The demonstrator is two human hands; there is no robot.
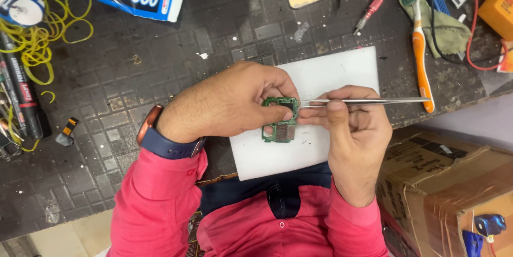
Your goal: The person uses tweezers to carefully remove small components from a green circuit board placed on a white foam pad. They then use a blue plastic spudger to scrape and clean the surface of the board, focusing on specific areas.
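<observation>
- Circuit board (pixel 279 121), small and green, sits at the frame's centre over a white sheet (pixel 342 70); it looks light, stiff and fragile, best gripped by its edges.
- Left hand (pixel 230 102) pinches the board's upper edge, fingers closed on it.
- Right hand (pixel 355 129) grips thin metal tweezers (pixel 368 101), tips at the board's top.
- Fingers hide the board's upper left; its tiny parts are unreadable.
</observation>
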